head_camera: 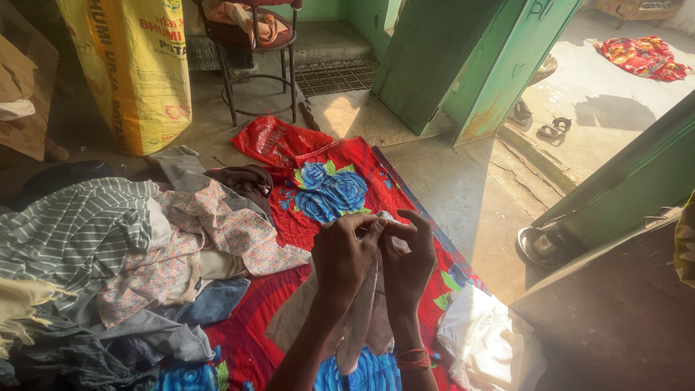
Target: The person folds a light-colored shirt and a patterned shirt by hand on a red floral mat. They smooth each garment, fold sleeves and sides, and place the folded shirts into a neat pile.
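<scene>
Clothes heap and hands over the spread sheet

The striped-and-floral heap of crumpled clothes (123,261) is lying left on the red blue-rose cotton sheet (326,188); the tall yellow woven sack (134,69) is standing behind, the open green wooden door (470,65) right.

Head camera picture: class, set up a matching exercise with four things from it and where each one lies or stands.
Things:
1. grey-brown cloth
2. yellow sack
3. metal stool
4. pile of clothes

Places:
A. standing at the back, cloth heaped on its seat
B. held up between the left hand and right hand
C. heaped on the left of the red flowered sheet
D. upright at the top left

Pairs: 1-B, 2-D, 3-A, 4-C
</scene>
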